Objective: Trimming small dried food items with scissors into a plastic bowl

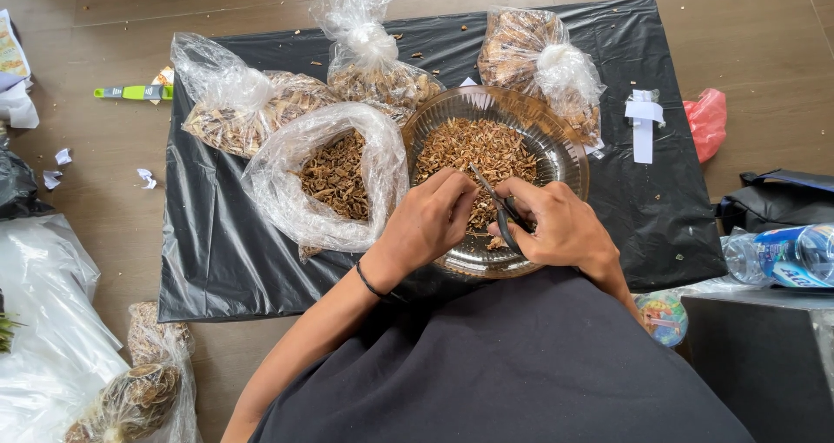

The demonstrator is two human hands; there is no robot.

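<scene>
Here, scissors (497, 201) tips up-left, diagonal.

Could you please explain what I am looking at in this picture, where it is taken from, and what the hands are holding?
There is no machine here: this is one picture from a camera worn on a person's head, looking down at their own two bare hands. The right hand holds a pair of scissors with black handles. The left hand sits beside the blades, fingers pinched together; what it pinches is too small to tell. Both hands are over a clear bowl of small dry brown pieces. The bowl stands on a black plastic sheet spread on the floor. Left of the bowl lies an open clear bag of similar brown pieces, and three tied bags of them lie behind. A plastic bottle lies at the right edge.
</scene>
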